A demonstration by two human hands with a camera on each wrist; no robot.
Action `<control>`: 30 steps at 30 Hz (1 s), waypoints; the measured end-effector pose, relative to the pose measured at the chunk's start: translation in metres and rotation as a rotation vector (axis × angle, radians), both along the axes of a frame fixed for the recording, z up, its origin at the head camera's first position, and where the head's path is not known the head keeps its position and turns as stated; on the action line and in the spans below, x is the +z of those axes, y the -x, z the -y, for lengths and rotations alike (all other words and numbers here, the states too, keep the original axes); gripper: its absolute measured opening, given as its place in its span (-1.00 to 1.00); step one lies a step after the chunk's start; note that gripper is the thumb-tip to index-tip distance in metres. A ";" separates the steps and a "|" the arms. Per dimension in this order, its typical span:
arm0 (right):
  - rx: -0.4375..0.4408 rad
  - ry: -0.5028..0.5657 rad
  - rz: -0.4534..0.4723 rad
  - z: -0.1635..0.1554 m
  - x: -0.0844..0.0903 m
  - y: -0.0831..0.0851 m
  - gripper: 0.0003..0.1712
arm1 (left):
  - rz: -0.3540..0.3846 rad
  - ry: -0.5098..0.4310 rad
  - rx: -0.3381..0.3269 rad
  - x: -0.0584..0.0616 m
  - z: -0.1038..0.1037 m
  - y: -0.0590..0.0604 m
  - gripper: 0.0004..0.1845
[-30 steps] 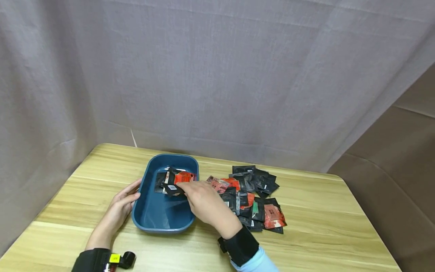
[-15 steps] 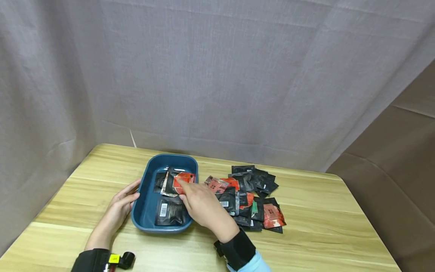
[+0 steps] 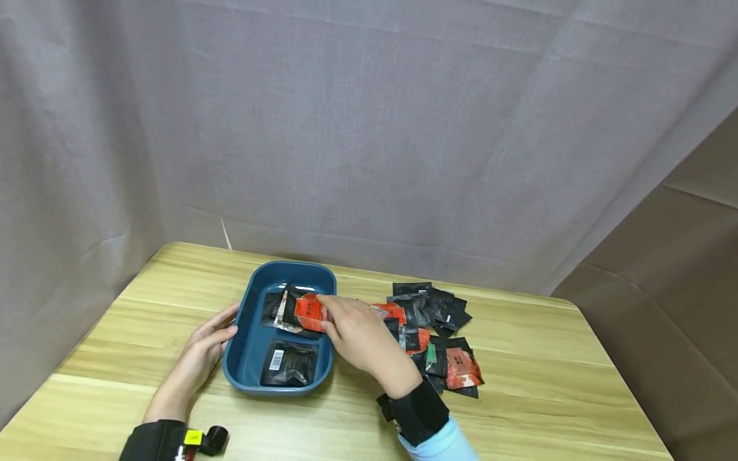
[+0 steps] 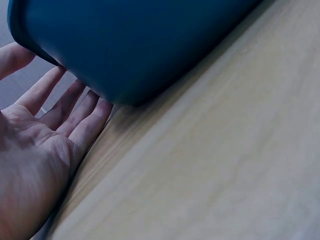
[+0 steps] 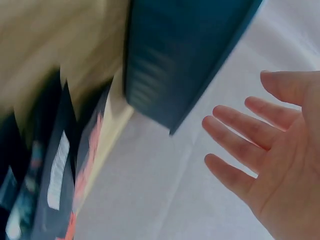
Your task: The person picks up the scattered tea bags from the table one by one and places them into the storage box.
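Note:
A dark blue plastic bin (image 3: 249,362) stands on the left part of the table. Inside it, black-and-red sachets (image 3: 307,312) overlap at the middle, and a black sachet with a white barcode (image 3: 289,363) lies flat nearer the front. My left hand (image 3: 204,346) touches the bin's left side; the left wrist view shows extended fingers (image 4: 96,120) against its wall. Over the bin's right rim, my right hand (image 3: 360,333) hovers. Seen in the right wrist view, that right hand (image 5: 270,145) has its fingers spread and holds nothing.
To the right of the bin, a loose pile of black sachets (image 3: 432,307) covers part of the wooden table (image 3: 548,384). One red-labelled sachet (image 3: 463,368) lies at the pile's right end. A grey cloth (image 3: 369,141) hangs behind the table.
The right hand let go of the black barcode sachet, which now lies in the front of the bin. It touched the red-labelled sachet, then drew back rightward and up. The left hand stayed put.

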State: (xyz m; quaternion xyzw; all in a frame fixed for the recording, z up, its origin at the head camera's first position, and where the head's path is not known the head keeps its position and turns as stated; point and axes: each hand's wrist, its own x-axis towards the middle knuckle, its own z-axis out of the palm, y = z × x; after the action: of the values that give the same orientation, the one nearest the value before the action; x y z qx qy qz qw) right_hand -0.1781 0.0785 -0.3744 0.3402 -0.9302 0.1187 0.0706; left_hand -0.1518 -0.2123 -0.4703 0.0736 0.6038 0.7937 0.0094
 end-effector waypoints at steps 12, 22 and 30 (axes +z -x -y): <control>-0.091 0.007 0.158 -0.032 -0.003 0.037 -0.45 | 0.033 0.029 0.025 0.000 -0.008 0.003 -0.36; -0.194 -0.163 0.148 -0.047 -0.017 0.062 -0.35 | 0.025 0.010 0.016 -0.001 -0.010 0.006 -0.36; -0.210 -0.277 0.176 -0.045 -0.019 0.068 -0.05 | 0.030 0.012 0.014 -0.001 -0.007 0.005 -0.37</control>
State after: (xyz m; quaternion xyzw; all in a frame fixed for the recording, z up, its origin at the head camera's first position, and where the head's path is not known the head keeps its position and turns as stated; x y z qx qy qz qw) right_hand -0.2463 0.1236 -0.3933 0.2362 -0.9705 0.0108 -0.0465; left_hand -0.1568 -0.2050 -0.4716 0.0573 0.6088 0.7911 0.0133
